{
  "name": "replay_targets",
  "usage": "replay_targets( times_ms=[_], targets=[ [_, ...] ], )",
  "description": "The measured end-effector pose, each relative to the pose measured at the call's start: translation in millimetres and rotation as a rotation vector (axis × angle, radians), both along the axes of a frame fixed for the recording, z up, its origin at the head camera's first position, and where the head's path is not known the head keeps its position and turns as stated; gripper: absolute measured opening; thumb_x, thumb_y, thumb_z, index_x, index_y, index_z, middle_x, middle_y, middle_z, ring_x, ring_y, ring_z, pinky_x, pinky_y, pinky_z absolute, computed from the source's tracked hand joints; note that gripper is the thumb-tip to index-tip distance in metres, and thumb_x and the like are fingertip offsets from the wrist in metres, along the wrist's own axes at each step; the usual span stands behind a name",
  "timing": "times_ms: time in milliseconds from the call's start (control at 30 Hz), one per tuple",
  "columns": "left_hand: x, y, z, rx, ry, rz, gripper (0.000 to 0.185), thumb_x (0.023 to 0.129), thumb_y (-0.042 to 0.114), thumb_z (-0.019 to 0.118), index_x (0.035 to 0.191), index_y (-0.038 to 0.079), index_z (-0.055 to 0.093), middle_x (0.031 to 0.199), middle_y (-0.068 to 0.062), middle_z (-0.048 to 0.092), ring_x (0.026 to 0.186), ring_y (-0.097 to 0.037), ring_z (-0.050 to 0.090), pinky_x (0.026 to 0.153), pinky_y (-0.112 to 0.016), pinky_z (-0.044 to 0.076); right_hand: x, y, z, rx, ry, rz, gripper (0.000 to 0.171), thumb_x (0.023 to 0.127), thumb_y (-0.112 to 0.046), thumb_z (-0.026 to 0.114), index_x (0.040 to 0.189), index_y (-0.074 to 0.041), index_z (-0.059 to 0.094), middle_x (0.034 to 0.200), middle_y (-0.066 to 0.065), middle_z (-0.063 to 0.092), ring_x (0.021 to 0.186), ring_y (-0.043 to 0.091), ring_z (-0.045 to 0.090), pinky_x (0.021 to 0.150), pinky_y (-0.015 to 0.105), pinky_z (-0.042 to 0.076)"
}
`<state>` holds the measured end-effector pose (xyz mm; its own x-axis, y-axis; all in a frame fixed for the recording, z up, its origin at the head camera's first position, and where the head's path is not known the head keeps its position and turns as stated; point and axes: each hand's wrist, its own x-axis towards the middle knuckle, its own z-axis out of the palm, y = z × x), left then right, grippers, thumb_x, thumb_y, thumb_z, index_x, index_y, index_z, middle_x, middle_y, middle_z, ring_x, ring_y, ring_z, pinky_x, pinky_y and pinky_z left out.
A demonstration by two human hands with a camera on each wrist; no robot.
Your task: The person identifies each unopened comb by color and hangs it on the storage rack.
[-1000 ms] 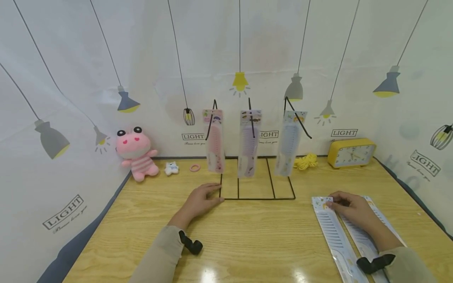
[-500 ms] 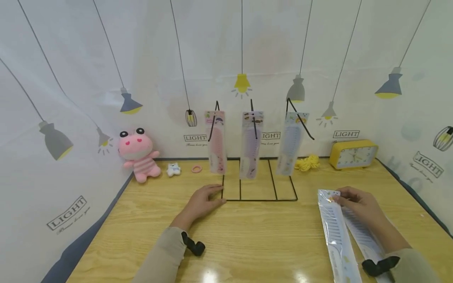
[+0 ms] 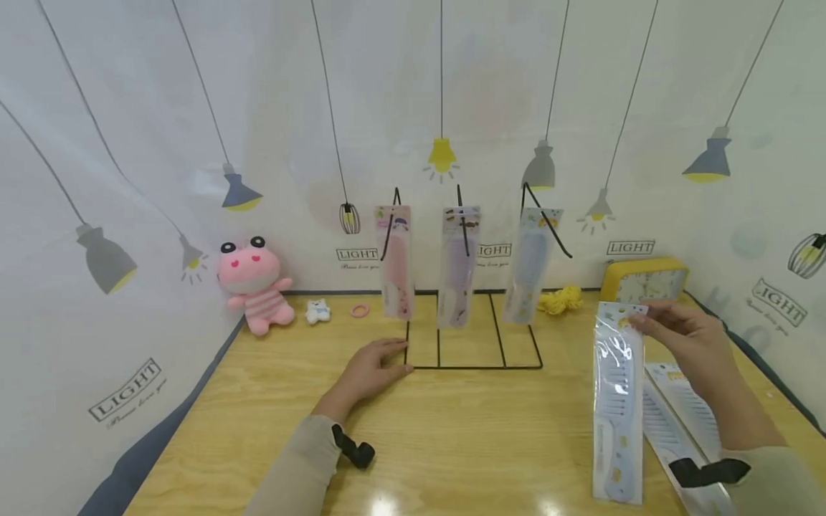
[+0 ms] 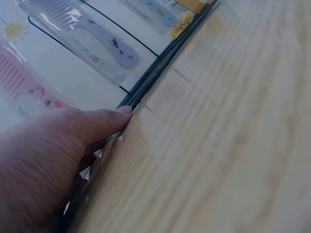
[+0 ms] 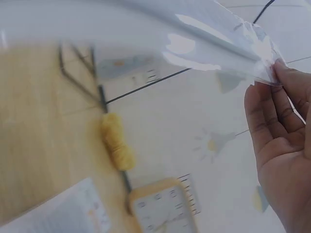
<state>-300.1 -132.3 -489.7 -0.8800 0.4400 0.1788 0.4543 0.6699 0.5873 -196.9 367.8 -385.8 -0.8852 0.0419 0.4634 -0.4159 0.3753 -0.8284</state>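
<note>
Lifted off the table since before, the clear-packaged pale-blue plastic comb [image 3: 617, 401] hangs pinched by the right hand [image 3: 693, 347] at three o'clock, while the left hand [image 3: 366, 373] lies flat-fingered against the black wire rack's [image 3: 474, 362] base edge.

On my head view the wooden worktop [image 3: 452, 444] runs back to a white backdrop [image 3: 129, 107] printed with hanging lamps and the word LIGHT. A pink plush frog [image 3: 253, 284] sits against it at the far left. Just beside the frog I see a tiny white bear figure [image 3: 317, 311], then a pink hair ring [image 3: 358, 309] lying flat. Further along the back edge a bundle of yellow cord [image 3: 560, 299] lies near a yellow alarm clock [image 3: 645, 281], which stands in the far right corner. I can make out the dial but cannot read its hands.
</note>
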Motion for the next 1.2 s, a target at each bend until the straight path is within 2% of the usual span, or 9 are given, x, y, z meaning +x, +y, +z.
replay_targets(
  times_ms=[67,167,300,467,567,700,833,1000,1200],
  targets=[
    [0.4,0,-1.3,-0.007,-0.003,0.002,0.056,0.094,0.043,0.070,0.143,0.018,0.059,0.149,-0.002,0.052,0.140,-0.030,0.043,0.116,-0.051,0.033,2.0,-4,9.7,-0.104,0.069,0.062,0.016,0.095,0.006,0.064,0.110,0.010,0.066,0.090,-0.003,0.071,0.085,0.007,0.064,0.080,0.012,0.052],
    [0.8,0,-2.0,-0.009,0.002,0.005,0.056,0.094,0.043,0.070,0.143,0.018,0.059,0.149,-0.003,0.052,0.140,-0.030,0.043,0.116,-0.052,0.033,0.3,-12,20.2,-0.242,0.159,0.214,0.016,0.093,0.017,0.059,0.108,0.017,0.063,0.093,0.003,0.071,0.087,0.012,0.066,0.081,0.017,0.055],
    [1.7,0,-2.8,-0.001,0.004,0.007,0.057,0.094,0.044,0.070,0.143,0.018,0.059,0.149,-0.002,0.052,0.140,-0.031,0.043,0.116,-0.053,0.033,-5.7,-25,29.1,-0.268,0.225,0.308,0.019,0.091,0.021,0.057,0.109,0.018,0.062,0.095,0.006,0.071,0.089,0.014,0.068,0.082,0.018,0.056],
    [2.0,-1,-3.0,0.003,0.006,0.005,0.056,0.094,0.044,0.069,0.143,0.018,0.059,0.149,-0.002,0.052,0.140,-0.031,0.044,0.116,-0.053,0.034,-9.8,-44,39.9,-0.142,0.202,0.192,0.015,0.094,0.010,0.063,0.108,0.012,0.066,0.091,0.001,0.069,0.084,0.011,0.066,0.076,0.016,0.055],
    [0.6,-1,-4.6,0.001,0.003,0.004,0.057,0.094,0.045,0.069,0.144,0.019,0.058,0.149,-0.001,0.051,0.140,-0.030,0.043,0.116,-0.052,0.034,-12.5,-55,45.9,-0.112,0.206,0.166,0.011,0.094,0.008,0.065,0.104,0.011,0.067,0.087,0.002,0.069,0.078,0.011,0.064,0.069,0.017,0.054],
    [-0.7,-1,-3.1,-0.007,0.001,0.007,0.058,0.094,0.047,0.068,0.145,0.021,0.057,0.150,-0.001,0.050,0.141,-0.030,0.043,0.116,-0.052,0.034,-19.5,-68,55.1,-0.166,0.211,0.213,0.010,0.094,0.006,0.065,0.103,0.011,0.066,0.089,0.003,0.069,0.080,0.011,0.063,0.069,0.017,0.054],
    [-0.4,-1,0.5,-0.006,0.011,0.003,0.057,0.095,0.046,0.069,0.144,0.019,0.058,0.150,-0.002,0.051,0.140,-0.030,0.043,0.116,-0.052,0.034,-26.9,-79,62.9,-0.174,0.207,0.191,0.011,0.096,0.002,0.065,0.105,0.009,0.066,0.093,0.000,0.069,0.084,0.012,0.062,0.072,0.016,0.055],
    [-0.8,0,0.7,-0.007,0.008,-0.009,0.057,0.095,0.044,0.068,0.144,0.017,0.058,0.150,-0.003,0.051,0.140,-0.031,0.043,0.116,-0.052,0.034,-35.0,-84,66.9,-0.158,0.241,0.115,0.011,0.096,-0.001,0.067,0.102,0.007,0.068,0.091,-0.002,0.069,0.081,0.012,0.061,0.068,0.015,0.053],
    [1.6,-1,-0.7,-0.004,0.000,-0.006,0.057,0.095,0.044,0.068,0.144,0.016,0.057,0.150,-0.003,0.051,0.140,-0.031,0.043,0.116,-0.053,0.033,-43.0,-86,63.3,-0.326,0.287,0.223,0.010,0.094,0.006,0.066,0.100,0.014,0.065,0.091,0.002,0.071,0.081,0.013,0.063,0.071,0.016,0.055]
  ],
)
